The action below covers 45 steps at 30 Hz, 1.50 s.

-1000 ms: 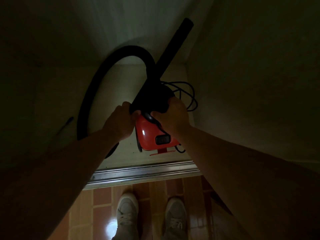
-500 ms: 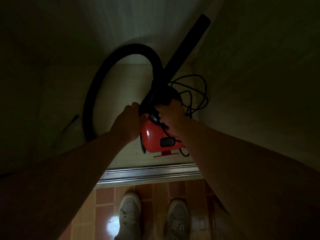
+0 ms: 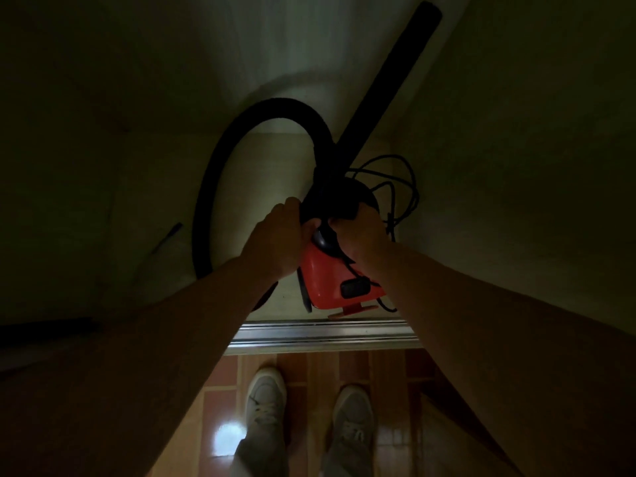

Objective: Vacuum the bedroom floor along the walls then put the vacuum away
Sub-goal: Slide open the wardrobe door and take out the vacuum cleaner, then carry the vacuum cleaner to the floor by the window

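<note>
A small red vacuum (image 3: 327,280) with a black front sits on the pale floor of a dark closet, just beyond a metal track. My left hand (image 3: 275,239) grips its left side near the black top. On the right side of that black top, my right hand (image 3: 361,232) curls its fingers round the body. A black hose (image 3: 220,173) loops up and left from the vacuum. The straight black tube (image 3: 389,84) leans up to the right against the back wall. A black power cord (image 3: 395,187) lies bunched to the right of the vacuum.
The closet walls stand close on the left and right. A metal sliding-door track (image 3: 320,335) crosses the threshold. My two grey shoes (image 3: 265,397) stand on glossy red-brown tiles (image 3: 220,425) in front of it. A thin dark stick (image 3: 168,235) lies at the left.
The vacuum and both hands have shifted slightly right and deeper into the closet. The tube now leans further toward the right. My grip looks the same.
</note>
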Each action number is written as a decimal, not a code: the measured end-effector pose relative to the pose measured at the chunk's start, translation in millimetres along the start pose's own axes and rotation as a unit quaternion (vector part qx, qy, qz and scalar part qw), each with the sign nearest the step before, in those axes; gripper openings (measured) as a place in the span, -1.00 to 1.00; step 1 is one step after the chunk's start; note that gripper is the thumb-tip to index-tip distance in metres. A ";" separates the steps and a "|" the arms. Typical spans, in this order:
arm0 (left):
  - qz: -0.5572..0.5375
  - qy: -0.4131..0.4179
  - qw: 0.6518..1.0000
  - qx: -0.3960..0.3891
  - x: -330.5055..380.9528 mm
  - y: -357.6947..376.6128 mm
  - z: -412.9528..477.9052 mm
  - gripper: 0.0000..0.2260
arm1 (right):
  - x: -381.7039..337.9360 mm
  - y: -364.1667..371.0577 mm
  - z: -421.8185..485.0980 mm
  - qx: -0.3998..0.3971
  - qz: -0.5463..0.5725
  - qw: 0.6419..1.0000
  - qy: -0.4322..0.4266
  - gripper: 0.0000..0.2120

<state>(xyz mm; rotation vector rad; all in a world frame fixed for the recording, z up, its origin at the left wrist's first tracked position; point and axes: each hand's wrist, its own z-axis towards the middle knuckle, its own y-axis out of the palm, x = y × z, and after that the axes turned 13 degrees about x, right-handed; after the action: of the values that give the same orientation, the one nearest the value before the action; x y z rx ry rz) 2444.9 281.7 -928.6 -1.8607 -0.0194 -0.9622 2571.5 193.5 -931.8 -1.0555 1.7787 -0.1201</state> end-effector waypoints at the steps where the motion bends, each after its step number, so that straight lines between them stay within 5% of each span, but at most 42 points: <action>1: -0.008 -0.003 1.000 0.000 5.6 -5.7 -7.4 -0.68 | -5.5 -5.2 -6.7 -0.003 -0.009 1.000 0.001 -0.65; 29: -0.090 -0.031 0.995 -0.013 167.4 -244.0 -242.8 -0.68 | -180.2 -204.6 -337.2 -0.028 -0.133 0.990 -0.048 -0.67; 37: -0.081 -0.024 0.996 -0.010 211.7 -270.6 -324.2 -0.63 | -177.0 -253.4 -406.0 -0.036 -0.122 0.990 -0.066 -0.79; 45: -0.050 -0.036 0.995 0.078 257.8 -279.7 -421.7 -0.69 | -148.5 -309.3 -467.2 -0.103 -0.019 0.991 -0.079 -0.79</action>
<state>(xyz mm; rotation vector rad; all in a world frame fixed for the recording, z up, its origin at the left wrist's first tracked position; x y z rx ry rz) 2251.6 -4.7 -477.9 -1.7625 -0.2265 -0.9340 2398.1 -66.0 -443.4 -1.2130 1.6536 0.1237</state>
